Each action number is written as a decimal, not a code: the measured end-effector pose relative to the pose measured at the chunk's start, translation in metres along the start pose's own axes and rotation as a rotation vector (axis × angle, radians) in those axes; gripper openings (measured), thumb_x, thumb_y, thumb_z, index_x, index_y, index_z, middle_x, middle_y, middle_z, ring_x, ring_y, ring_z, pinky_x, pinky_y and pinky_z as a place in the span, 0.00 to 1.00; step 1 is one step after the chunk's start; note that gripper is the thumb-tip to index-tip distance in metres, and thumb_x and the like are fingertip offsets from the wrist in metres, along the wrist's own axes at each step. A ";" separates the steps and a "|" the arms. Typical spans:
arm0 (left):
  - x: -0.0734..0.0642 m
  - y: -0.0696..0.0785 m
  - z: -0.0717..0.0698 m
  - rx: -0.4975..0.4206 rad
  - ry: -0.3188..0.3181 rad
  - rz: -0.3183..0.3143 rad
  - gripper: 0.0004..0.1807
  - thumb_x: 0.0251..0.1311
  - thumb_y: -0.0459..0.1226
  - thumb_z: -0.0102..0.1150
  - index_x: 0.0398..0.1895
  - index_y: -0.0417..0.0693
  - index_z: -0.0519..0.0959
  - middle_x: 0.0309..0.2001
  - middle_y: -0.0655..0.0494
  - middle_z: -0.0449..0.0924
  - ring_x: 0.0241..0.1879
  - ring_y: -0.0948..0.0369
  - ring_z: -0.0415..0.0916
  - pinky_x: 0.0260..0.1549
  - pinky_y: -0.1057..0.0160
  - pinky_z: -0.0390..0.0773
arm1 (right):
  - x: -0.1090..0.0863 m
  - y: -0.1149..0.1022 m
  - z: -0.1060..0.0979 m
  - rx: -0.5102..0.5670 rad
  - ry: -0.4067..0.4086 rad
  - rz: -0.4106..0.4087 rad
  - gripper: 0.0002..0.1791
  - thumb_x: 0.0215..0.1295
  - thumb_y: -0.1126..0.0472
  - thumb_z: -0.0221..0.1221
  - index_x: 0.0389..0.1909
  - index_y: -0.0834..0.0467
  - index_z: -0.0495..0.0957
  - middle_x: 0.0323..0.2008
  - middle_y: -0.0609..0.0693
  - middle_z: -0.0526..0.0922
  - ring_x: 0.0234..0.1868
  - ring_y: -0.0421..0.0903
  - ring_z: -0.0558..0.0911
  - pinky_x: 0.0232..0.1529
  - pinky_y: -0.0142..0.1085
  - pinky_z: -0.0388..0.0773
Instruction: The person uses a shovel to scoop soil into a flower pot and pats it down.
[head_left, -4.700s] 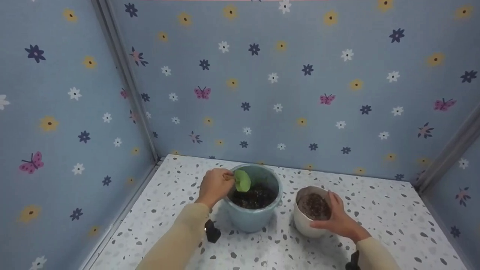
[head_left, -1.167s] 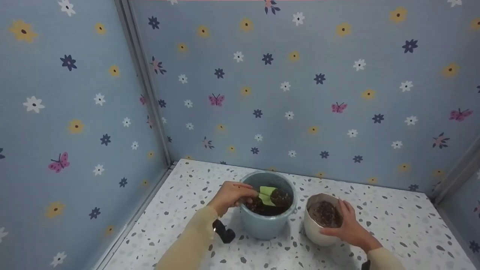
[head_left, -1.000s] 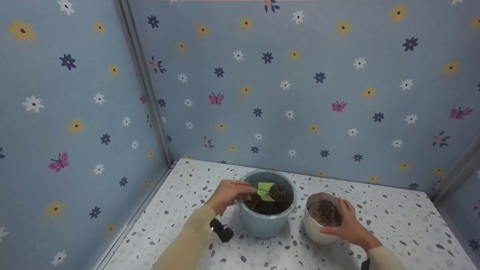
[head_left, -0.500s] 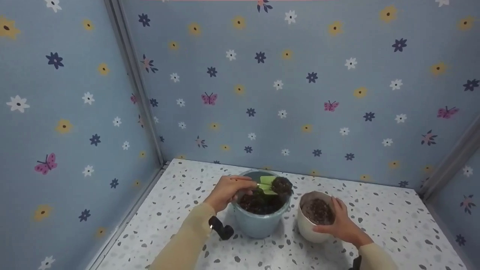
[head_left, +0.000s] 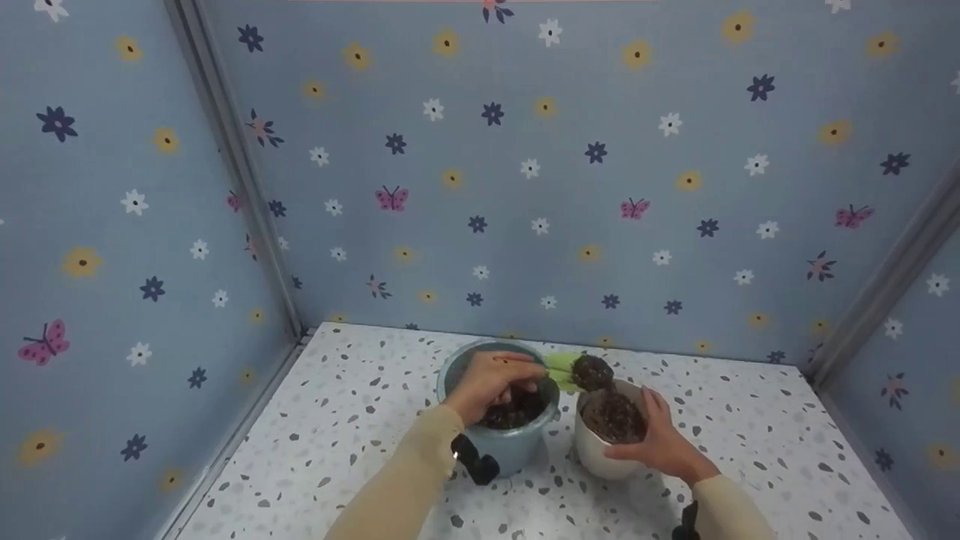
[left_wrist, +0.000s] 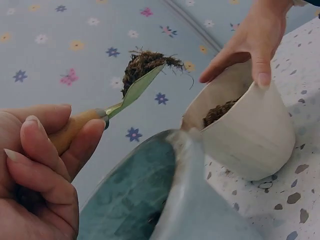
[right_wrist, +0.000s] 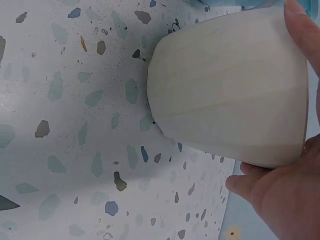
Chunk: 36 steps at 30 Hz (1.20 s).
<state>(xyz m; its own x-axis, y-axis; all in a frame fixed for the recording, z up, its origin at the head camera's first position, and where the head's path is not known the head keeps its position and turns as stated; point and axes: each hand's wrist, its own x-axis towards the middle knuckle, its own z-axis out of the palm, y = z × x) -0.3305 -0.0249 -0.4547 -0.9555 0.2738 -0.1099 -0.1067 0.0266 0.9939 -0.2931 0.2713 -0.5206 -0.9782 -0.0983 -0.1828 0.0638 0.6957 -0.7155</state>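
Note:
My left hand [head_left: 491, 386] grips the wooden handle of a garden trowel [left_wrist: 75, 129]. A rooty clump of dark soil [head_left: 592, 373] sits on its light green blade [head_left: 561, 370], raised above the table at the white pot's far left rim in the head view. Below the left hand stands the pale blue bucket [head_left: 504, 450], with dark soil inside partly hidden by that hand. My right hand [head_left: 667, 444] holds the white plant pot [head_left: 600, 454] by its right side, thumb and fingers spread around the rim. Brown soil [left_wrist: 220, 113] partly fills this pot.
The white speckled table [head_left: 360, 420] has small crumbs [right_wrist: 83, 43] beside the pot. A flower-patterned wall [head_left: 540, 285] rises behind it, with grey corner posts [head_left: 247, 187] at left and right. A black wrist camera [head_left: 476, 461] sits on the left wrist, near the bucket.
The trowel went from above the bucket into its soil, came up loaded with a clump, and moved right to the white pot. My right hand kept its hold on the pot.

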 end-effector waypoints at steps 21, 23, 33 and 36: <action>0.005 -0.014 0.055 0.174 0.040 0.048 0.15 0.45 0.42 0.67 0.39 0.51 0.81 0.22 0.48 0.81 0.09 0.65 0.66 0.06 0.68 0.64 | 0.002 0.000 -0.002 0.039 0.006 0.009 0.72 0.34 0.38 0.70 0.69 0.58 0.30 0.67 0.61 0.28 0.65 0.66 0.42 0.58 0.60 0.48; 0.004 -0.014 0.056 0.178 0.028 0.068 0.13 0.46 0.41 0.66 0.38 0.52 0.81 0.21 0.49 0.81 0.09 0.65 0.67 0.08 0.69 0.66 | 0.002 0.000 -0.003 0.040 0.000 0.007 0.72 0.34 0.37 0.69 0.69 0.58 0.30 0.67 0.60 0.28 0.66 0.65 0.41 0.58 0.60 0.47; 0.002 -0.015 0.059 0.375 0.004 0.160 0.13 0.50 0.43 0.63 0.40 0.53 0.82 0.22 0.61 0.80 0.18 0.60 0.76 0.17 0.63 0.75 | 0.002 0.000 -0.004 0.016 -0.005 0.026 0.74 0.29 0.33 0.68 0.69 0.58 0.30 0.67 0.61 0.28 0.66 0.65 0.41 0.58 0.60 0.44; 0.001 -0.015 0.058 0.358 0.006 0.157 0.13 0.50 0.42 0.63 0.41 0.54 0.82 0.23 0.61 0.80 0.21 0.57 0.78 0.17 0.63 0.75 | 0.003 0.001 -0.003 0.019 -0.006 0.017 0.73 0.31 0.34 0.69 0.69 0.58 0.30 0.67 0.61 0.28 0.66 0.65 0.41 0.58 0.59 0.44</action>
<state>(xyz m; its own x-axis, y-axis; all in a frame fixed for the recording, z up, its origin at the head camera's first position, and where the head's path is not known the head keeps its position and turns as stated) -0.3142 0.0303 -0.4696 -0.9542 0.2959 0.0447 0.1429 0.3193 0.9368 -0.2961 0.2736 -0.5195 -0.9758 -0.0906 -0.1991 0.0844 0.6835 -0.7250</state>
